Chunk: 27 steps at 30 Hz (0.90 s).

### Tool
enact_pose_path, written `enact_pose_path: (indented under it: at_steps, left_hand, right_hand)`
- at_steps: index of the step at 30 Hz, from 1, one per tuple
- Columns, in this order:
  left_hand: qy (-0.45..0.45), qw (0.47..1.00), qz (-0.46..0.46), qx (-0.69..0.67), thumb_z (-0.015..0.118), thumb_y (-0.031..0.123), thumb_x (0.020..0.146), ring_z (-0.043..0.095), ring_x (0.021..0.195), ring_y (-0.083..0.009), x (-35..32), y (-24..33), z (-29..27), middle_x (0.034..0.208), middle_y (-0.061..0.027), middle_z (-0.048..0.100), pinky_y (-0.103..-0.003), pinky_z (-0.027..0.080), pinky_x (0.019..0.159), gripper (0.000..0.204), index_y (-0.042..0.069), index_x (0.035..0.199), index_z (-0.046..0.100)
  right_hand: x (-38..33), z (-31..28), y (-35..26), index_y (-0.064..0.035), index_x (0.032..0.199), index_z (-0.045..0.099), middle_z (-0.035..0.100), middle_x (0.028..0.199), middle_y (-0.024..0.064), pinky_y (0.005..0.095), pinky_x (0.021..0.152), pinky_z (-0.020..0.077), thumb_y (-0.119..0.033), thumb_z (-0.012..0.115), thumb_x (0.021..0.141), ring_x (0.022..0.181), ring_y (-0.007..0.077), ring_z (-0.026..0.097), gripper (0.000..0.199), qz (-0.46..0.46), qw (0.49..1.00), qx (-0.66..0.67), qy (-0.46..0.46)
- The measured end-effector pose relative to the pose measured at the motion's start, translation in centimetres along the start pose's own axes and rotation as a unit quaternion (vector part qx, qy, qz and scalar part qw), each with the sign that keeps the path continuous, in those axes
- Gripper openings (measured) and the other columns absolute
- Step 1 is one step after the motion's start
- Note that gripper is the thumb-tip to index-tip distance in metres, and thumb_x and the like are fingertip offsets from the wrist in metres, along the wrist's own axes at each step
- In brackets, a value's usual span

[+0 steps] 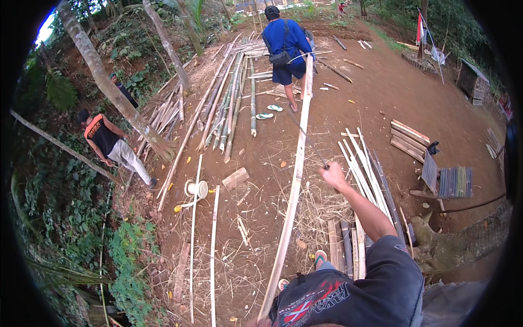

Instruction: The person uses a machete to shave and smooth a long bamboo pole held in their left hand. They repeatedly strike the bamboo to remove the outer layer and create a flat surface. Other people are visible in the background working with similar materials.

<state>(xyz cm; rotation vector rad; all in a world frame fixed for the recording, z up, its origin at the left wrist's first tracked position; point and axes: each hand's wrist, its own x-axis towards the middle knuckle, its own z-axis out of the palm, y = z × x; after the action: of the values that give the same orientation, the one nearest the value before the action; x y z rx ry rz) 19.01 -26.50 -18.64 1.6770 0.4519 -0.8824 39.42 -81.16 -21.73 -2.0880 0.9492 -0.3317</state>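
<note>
A long pale bamboo strip runs from the bottom edge up to a co-worker in blue. At its near end only a sliver of my left hand shows, closed on the strip; most of its fingers are cut off by the frame. My right hand, arm stretched forward, is shut around the dark handle of a machete. Its thin blade points away from me and crosses the strip in this view; whether it touches the wood I cannot tell. The co-worker stands with their back to me at the strip's far end.
Bamboo poles lie piled ahead, left of the co-worker. Pale split strips rest at my right, near a small bamboo bench. Shavings litter the ground. A white spool lies left; another person walks by the trees.
</note>
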Motion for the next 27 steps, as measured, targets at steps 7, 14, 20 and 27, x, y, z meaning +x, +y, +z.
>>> enact_pose_path:
  at_steps: [7, 14, 20, 27]
  left_hand:
    - [-0.259, 0.964, 0.059, 0.02, 0.052, 0.025, 0.102, 0.039, 0.053, -0.0066, 7.3, 1.9, -1.4, 0.064, 0.0048, 0.043, -0.024, 0.032, 0.048, 0.023, 0.011, 0.084, 0.051]
    - [-0.339, 0.933, 0.077, -0.097, 0.048, 0.019, 0.104, 0.032, 0.051, -0.0057, 10.4, 6.6, 0.9, 0.065, 0.0052, 0.036, -0.022, 0.026, 0.045, 0.016, 0.012, 0.09, 0.046]
    - [-0.332, 0.933, 0.063, -0.123, 0.056, 0.014, 0.1, 0.032, 0.05, -0.0056, 5.9, 4.9, -0.3, 0.061, 0.0062, 0.035, -0.023, 0.025, 0.046, 0.01, 0.009, 0.097, 0.048]
    - [-0.351, 0.925, 0.034, -0.143, 0.055, 0.014, 0.101, 0.034, 0.053, -0.0063, 4.0, 2.8, -2.3, 0.065, 0.005, 0.038, -0.023, 0.027, 0.048, 0.007, 0.009, 0.103, 0.05]
  right_hand:
    - [-12.1, 4.5, 0.6, -0.007, 0.077, 0.068, 0.061, 0.056, 0.0082, 0.0379, 0.049, 0.0514, -0.027, 0.062, 0.077, 0.046, 0.023, 0.058, 0.021, -0.221, 0.939, -0.177, -0.197]
    - [-21.7, 8.0, -3.1, -0.0096, 0.067, 0.061, 0.059, 0.052, 0.0075, 0.0405, 0.047, 0.0505, -0.031, 0.066, 0.073, 0.045, 0.0238, 0.06, 0.022, -0.54, 0.814, -0.146, -0.157]
    - [-6.8, 4.2, -8.6, -0.0048, 0.084, 0.068, 0.065, 0.063, 0.0104, 0.0444, 0.059, 0.0565, -0.029, 0.062, 0.082, 0.055, 0.0262, 0.065, 0.025, -0.278, 0.934, -0.205, -0.092]
    - [-6.3, 3.7, -10.2, -0.0033, 0.077, 0.069, 0.063, 0.058, 0.0126, 0.0409, 0.054, 0.0553, -0.025, 0.063, 0.08, 0.049, 0.0266, 0.062, 0.023, -0.289, 0.942, -0.158, -0.067]
